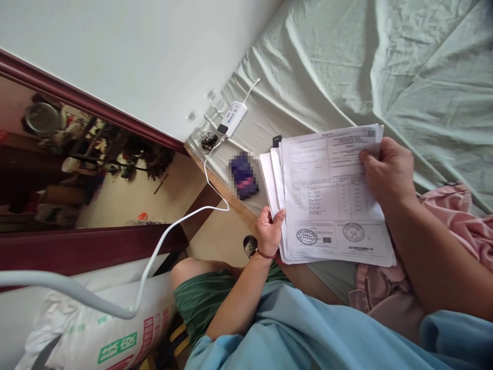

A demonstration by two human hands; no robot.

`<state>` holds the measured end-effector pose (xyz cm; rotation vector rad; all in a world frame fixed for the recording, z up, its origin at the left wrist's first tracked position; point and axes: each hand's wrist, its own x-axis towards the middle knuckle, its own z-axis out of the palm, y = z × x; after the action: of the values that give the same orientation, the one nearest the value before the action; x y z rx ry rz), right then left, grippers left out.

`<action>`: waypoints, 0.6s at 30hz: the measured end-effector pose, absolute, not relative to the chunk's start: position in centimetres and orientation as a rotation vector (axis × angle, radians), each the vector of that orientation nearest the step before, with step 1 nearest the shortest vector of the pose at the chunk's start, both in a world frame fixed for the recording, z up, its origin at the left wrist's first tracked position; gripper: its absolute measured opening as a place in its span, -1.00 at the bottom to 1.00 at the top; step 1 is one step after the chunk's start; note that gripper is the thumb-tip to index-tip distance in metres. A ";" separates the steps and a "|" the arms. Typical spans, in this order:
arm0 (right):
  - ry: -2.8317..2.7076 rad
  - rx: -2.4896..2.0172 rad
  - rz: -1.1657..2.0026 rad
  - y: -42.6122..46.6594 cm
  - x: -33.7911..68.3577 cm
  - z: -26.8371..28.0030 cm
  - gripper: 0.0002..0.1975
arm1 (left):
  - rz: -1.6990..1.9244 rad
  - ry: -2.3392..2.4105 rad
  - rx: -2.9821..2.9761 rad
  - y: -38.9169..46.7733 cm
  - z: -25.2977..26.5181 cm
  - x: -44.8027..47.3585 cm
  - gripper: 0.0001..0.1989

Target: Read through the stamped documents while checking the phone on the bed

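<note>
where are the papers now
The papers are right of centre in the head view, held by the left hand and right hand, near pink cloth.

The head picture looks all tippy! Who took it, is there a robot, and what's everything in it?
No robot here, just a person with two bare hands. A camera worn on their head took this one picture, looking forward and down. The left hand grips the left side of some printed papers, and the right hand holds their right edge. The top page has two stamps near the bottom. On the wrinkly pale green sheet lie a white gadget and something dark purple, too blurred to name. Pink cloth is bunched up by the right arm.
</note>
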<state>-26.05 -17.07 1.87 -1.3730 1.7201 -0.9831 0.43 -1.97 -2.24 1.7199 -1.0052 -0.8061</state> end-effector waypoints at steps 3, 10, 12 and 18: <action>1.769 -1.426 -0.962 -17.0 -25.7 2.6 -0.94 | -0.802 -1.008 1.704 -2.0 -2.3 0.4 -0.60; 1.679 -1.306 -0.884 -17.0 -25.6 2.6 -0.76 | -0.798 -0.992 1.676 -1.9 -2.0 0.4 -0.59; 1.671 -1.271 -0.895 -16.9 -25.6 2.8 -0.74 | -0.779 -0.957 1.669 -1.9 -1.8 0.4 -0.58; 1.798 -1.339 -1.031 -17.0 -25.7 2.7 -0.77 | -0.716 -0.985 1.752 -2.1 -0.9 0.3 -0.56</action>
<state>-25.68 -16.97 2.70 -1.3387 1.7979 -1.0313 0.31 -2.14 -0.91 1.7518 -0.9853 -0.7162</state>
